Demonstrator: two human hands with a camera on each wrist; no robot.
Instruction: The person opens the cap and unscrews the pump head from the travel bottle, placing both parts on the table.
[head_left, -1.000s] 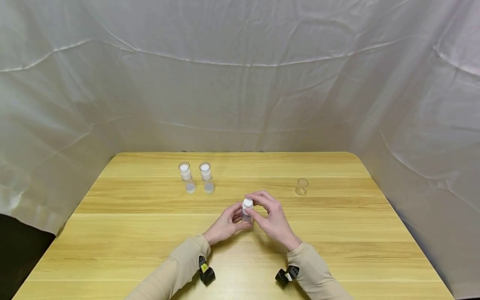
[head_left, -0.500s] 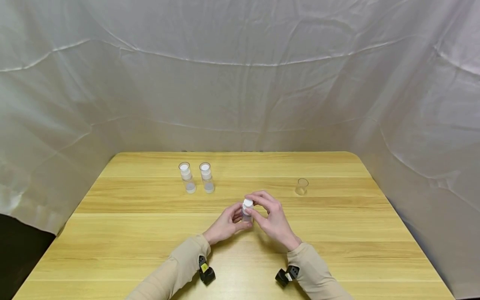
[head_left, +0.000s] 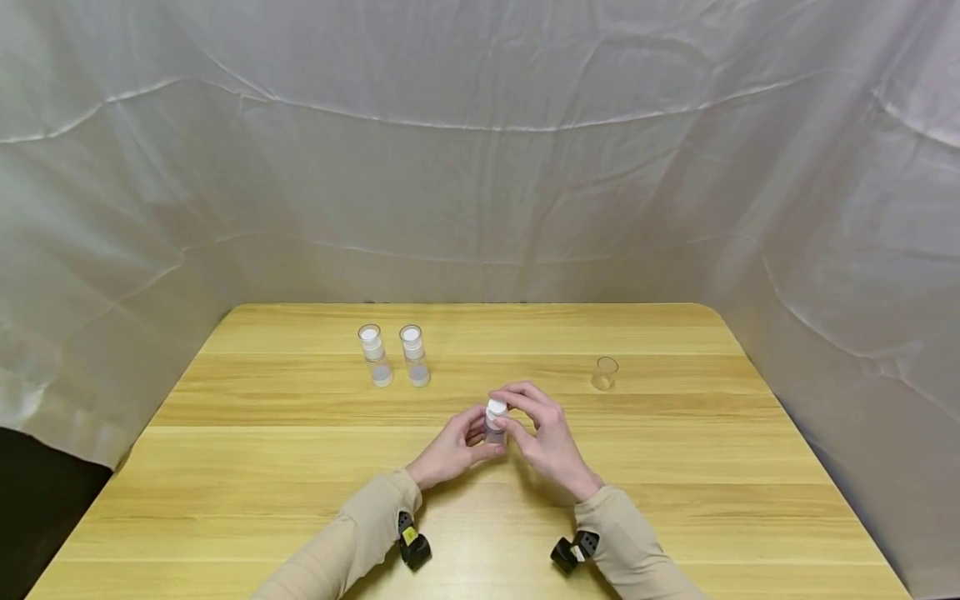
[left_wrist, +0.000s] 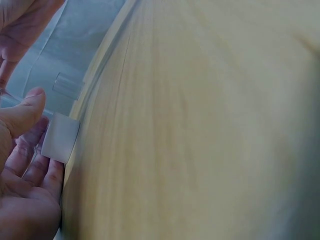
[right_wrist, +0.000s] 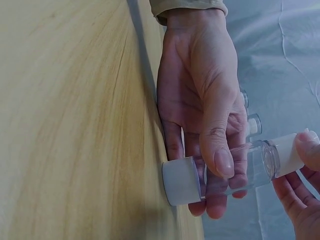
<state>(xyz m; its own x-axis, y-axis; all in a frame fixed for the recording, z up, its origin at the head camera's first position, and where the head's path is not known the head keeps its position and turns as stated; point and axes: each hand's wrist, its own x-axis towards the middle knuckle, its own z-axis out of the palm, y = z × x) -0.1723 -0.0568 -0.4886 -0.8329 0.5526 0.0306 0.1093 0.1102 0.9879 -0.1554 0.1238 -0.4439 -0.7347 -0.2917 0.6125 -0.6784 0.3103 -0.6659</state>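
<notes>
A small pump bottle [head_left: 495, 434] with a clear body and white top stands upright on the table between both hands. My left hand [head_left: 452, 450] holds its body low down, thumb in front and fingers behind. The right wrist view shows the bottle's white base [right_wrist: 181, 182] against the table and the left thumb across the clear wall. My right hand [head_left: 546, 429] pinches the white pump collar [right_wrist: 289, 155] between thumb and fingers. In the left wrist view the left hand [left_wrist: 27, 165] is beside the white base, with the right hand [left_wrist: 22, 30] above.
Two similar bottles, one on the left [head_left: 377, 357] and one beside it [head_left: 415, 357], stand at the back left under clear caps. A loose clear cap [head_left: 603, 375] stands at the back right of the wooden table [head_left: 675, 458]. Grey cloth [head_left: 480, 183] hangs around the table.
</notes>
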